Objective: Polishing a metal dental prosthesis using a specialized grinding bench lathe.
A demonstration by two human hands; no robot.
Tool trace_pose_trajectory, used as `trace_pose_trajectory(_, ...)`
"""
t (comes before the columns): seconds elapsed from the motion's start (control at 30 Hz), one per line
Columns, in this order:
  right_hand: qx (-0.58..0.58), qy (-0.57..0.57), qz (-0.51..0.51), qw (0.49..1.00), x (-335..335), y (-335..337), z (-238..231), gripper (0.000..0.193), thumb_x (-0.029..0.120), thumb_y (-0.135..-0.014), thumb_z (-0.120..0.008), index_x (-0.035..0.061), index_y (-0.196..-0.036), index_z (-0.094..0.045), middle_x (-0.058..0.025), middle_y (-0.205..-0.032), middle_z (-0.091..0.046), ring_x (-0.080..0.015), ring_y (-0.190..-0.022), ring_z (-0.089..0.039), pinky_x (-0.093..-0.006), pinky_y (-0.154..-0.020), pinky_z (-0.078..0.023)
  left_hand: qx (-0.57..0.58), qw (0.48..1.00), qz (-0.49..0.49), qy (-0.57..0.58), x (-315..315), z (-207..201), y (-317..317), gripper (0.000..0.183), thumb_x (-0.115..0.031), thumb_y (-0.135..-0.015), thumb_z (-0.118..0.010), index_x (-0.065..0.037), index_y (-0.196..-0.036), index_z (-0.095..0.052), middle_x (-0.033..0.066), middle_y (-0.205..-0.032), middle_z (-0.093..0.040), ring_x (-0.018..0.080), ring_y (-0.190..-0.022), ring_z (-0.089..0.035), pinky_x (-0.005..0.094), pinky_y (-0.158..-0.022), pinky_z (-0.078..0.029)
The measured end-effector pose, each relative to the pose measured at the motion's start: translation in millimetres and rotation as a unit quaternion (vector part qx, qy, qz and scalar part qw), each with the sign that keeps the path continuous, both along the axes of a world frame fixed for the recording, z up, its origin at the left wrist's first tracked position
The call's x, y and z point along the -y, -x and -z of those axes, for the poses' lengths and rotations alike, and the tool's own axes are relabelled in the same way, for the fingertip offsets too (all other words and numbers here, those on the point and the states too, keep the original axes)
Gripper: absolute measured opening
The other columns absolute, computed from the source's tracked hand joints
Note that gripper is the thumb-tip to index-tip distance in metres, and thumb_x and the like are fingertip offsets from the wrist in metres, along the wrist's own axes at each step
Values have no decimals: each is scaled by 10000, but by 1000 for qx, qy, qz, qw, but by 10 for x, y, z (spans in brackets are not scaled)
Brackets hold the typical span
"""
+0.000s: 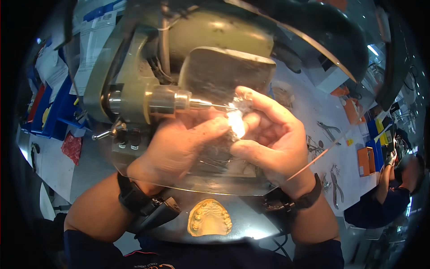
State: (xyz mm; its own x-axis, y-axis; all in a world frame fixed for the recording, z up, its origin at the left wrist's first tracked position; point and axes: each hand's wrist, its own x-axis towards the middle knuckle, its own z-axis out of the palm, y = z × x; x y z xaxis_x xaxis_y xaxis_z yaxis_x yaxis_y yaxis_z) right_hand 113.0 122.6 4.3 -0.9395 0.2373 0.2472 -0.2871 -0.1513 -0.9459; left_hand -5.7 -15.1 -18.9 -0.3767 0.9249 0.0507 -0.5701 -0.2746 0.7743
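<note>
Both hands meet at the thin tip of a bench grinder's spindle (179,101), which points right from the green machine (130,76). Between them is a small shiny dental piece (236,124), seemingly metal, its outline washed out by glare. My right hand (277,134) pinches it from the right with thumb and bent fingers. From the left, my left hand (181,141) closes on its other edge, the fingers partly hidden under the spindle. The spindle tip touches or nearly touches the piece; glare hides which. A yellowish plaster dental cast (209,218) lies on the ledge close to my body.
A curved clear shield (210,190) stands between me and my hands. Pliers (336,186) and other metal bits lie on the white bench at right. Blue bins (58,112) and a red packet (71,148) are at left. Another person (380,197) works at far right.
</note>
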Motion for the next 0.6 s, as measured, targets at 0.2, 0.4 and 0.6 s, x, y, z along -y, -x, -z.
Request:
trace_pose_trajectory(0.2, 20, 4, 9, 1000, 35, 15, -31, 679, -67, -754, -699, -38, -1345, -365, -93, -929, -645, -124, -876, -614, -262, -806, -503, 9, 1000, -22, -8, 34, 11, 32, 190, -95, -888, -590, 0, -1048, -629, 70, -998, -657, 145, -916, -608, 283, -831, -468)
trace_pose_trajectory(0.4, 25, -31, 18, 999, 20, 52, -18, 680, -64, -746, -703, -24, -1340, -375, -74, -916, -635, -107, -861, -607, -241, -781, -499, 14, 999, -27, -23, 14, -33, -11, 186, -84, -883, -594, -4, -1048, -622, 79, -992, -653, 160, -913, -613, 296, -834, -478)
trace_pose_trajectory(0.6, 59, 33, -7, 998, -47, -36, -80, 648, -36, -735, -717, -25, -1307, -414, -65, -906, -635, -91, -829, -602, -231, -778, -498, -44, 999, -15, -2, -17, 58, 24, 152, -70, -865, -611, 12, -993, -621, 89, -954, -649, 138, -836, -618, 264, -749, -500)
